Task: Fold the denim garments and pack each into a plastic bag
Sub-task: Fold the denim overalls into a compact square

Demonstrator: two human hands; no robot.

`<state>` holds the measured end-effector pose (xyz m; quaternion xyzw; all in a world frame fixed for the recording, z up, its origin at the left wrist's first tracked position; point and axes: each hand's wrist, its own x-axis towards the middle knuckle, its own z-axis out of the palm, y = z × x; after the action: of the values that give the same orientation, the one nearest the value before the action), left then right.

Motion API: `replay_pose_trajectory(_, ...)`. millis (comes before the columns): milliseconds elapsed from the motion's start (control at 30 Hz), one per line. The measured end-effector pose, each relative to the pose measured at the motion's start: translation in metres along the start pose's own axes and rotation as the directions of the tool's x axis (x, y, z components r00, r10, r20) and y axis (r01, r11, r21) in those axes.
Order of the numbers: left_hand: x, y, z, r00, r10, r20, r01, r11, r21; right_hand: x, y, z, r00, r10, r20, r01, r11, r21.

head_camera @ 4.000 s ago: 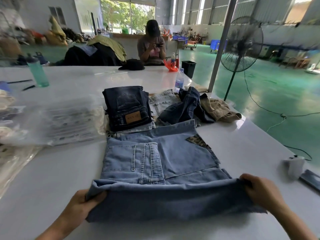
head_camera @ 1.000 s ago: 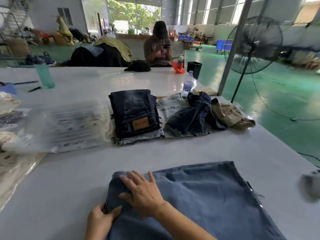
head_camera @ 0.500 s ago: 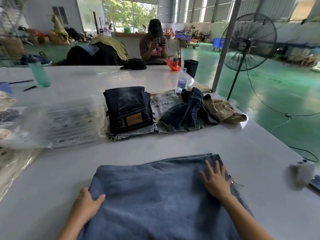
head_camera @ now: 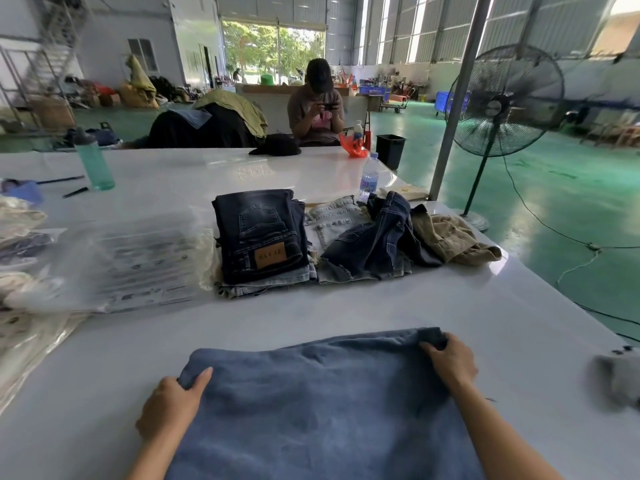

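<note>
A folded light blue denim garment point(head_camera: 311, 400) lies on the white table point(head_camera: 450, 306) right in front of me. My left hand point(head_camera: 169, 407) grips its far left corner, thumb on top. My right hand point(head_camera: 450, 362) grips the far right corner, fingers curled over the edge. Behind it a folded dark jeans stack point(head_camera: 259, 237) rests on lighter denim. Unfolded denim pieces point(head_camera: 374, 244) and a tan garment point(head_camera: 453, 237) lie to the right of the stack. Clear plastic bags point(head_camera: 138, 258) lie in a pile at the left.
A teal bottle point(head_camera: 93, 161) and a water bottle point(head_camera: 369, 180) stand farther back on the table. A person point(head_camera: 317, 105) sits at the far side. A standing fan point(head_camera: 502, 102) and a pole point(head_camera: 457, 95) are off the right edge. A blurred grey object point(head_camera: 620, 379) lies at right.
The garment's lower part was folded up over the top, then smoothed by my hands. Both hands now grip the far corners instead of lying flat on the cloth.
</note>
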<state>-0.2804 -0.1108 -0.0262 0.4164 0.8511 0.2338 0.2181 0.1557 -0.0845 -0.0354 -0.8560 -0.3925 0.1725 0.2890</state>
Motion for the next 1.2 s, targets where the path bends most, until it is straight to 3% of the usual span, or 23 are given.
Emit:
replay_pose_trajectory(67,0.003,-0.003,0.001,1.000,0.005,-0.018,-0.005,1.000,0.003,0.002,0.004,0.004,0.988,-0.057,-0.143,0.068,0.995,0.077)
replay_pose_trajectory(133,0.002,-0.010,0.006,0.988,0.025,-0.150,-0.027,1.000,-0.012,0.002,0.004,0.006,0.924,-0.131,-0.360,0.226,0.945,0.235)
replay_pose_trajectory(200,-0.004,-0.014,0.010,0.970,0.033,-0.241,-0.051,0.996,-0.071,0.005,-0.002,0.004,0.872,-0.153,-0.464,0.302,0.915,0.266)
replay_pose_trajectory(267,-0.005,-0.017,0.012,0.983,-0.032,-0.178,0.015,0.995,-0.097,0.011,-0.007,0.005,0.928,-0.158,-0.338,0.231,0.955,0.188)
replay_pose_trajectory(333,-0.005,-0.015,0.013,0.991,-0.062,-0.120,0.057,0.997,-0.042,0.015,-0.004,0.010,0.978,-0.179,-0.105,0.176,0.984,-0.037)
replay_pose_trajectory(400,-0.006,-0.007,0.012,0.972,0.077,-0.222,-0.058,0.994,0.092,0.013,-0.006,0.010,0.992,-0.123,0.002,0.119,0.961,-0.251)
replay_pose_trajectory(467,-0.018,0.006,0.015,0.904,0.329,-0.272,-0.281,0.938,0.201,-0.003,-0.023,0.016,0.983,-0.181,-0.041,0.157,0.930,-0.333)
replay_pose_trajectory(533,-0.038,0.027,0.028,0.778,0.581,-0.238,-0.508,0.806,0.304,-0.039,-0.052,0.035,0.871,-0.486,-0.068,0.440,0.835,-0.330)
replay_pose_trajectory(567,-0.050,0.038,0.033,0.749,0.652,-0.120,-0.580,0.732,0.358,-0.064,-0.067,0.050,0.779,-0.627,0.016,0.605,0.744,-0.284)
replay_pose_trajectory(600,-0.060,0.049,0.037,0.746,0.666,0.031,-0.620,0.676,0.399,-0.090,-0.081,0.069,0.696,-0.692,0.190,0.718,0.677,-0.164)
replay_pose_trajectory(667,-0.067,0.057,0.051,0.763,0.610,0.212,-0.627,0.621,0.470,-0.135,-0.097,0.103,0.527,-0.665,0.529,0.780,0.626,0.011)
replay_pose_trajectory(733,-0.065,0.050,0.055,0.798,0.533,0.280,-0.598,0.650,0.469,-0.141,-0.090,0.119,0.463,-0.649,0.603,0.806,0.591,0.018)
replay_pose_trajectory(767,-0.062,0.041,0.059,0.788,0.557,0.265,-0.613,0.665,0.427,-0.131,-0.080,0.116,0.486,-0.668,0.564,0.827,0.560,-0.049)
replay_pose_trajectory(833,-0.056,0.033,0.059,0.800,0.560,0.217,-0.598,0.712,0.368,-0.091,-0.050,0.091,0.613,-0.684,0.396,0.790,0.542,-0.286)
replay_pose_trajectory(933,-0.049,0.039,0.055,0.819,0.509,0.265,-0.572,0.685,0.450,-0.023,0.006,0.036,0.849,-0.369,0.377,0.519,0.716,-0.467)
replay_pose_trajectory(1000,-0.041,0.032,0.050,0.827,0.435,0.356,-0.560,0.684,0.468,-0.001,0.022,0.003,0.924,-0.193,0.331,0.353,0.765,-0.538)
replay_pose_trajectory(1067,-0.031,0.013,0.042,0.844,0.456,0.281,-0.535,0.697,0.477,-0.006,0.021,-0.004,0.960,-0.137,0.243,0.248,0.817,-0.521)
replay_pose_trajectory(1133,-0.026,-0.003,0.033,0.874,0.420,0.246,-0.485,0.723,0.492,-0.036,0.008,0.008,0.962,-0.183,0.201,0.254,0.867,-0.428)
replay_pose_trajectory(1167,-0.026,-0.009,0.030,0.880,0.409,0.243,-0.475,0.739,0.477,-0.060,0.005,0.021,0.927,-0.281,0.249,0.359,0.857,-0.370)
replay_pose_trajectory(1200,-0.026,-0.013,0.029,0.880,0.397,0.261,-0.475,0.752,0.457,-0.088,0.003,0.035,0.847,-0.418,0.329,0.516,0.796,-0.317)
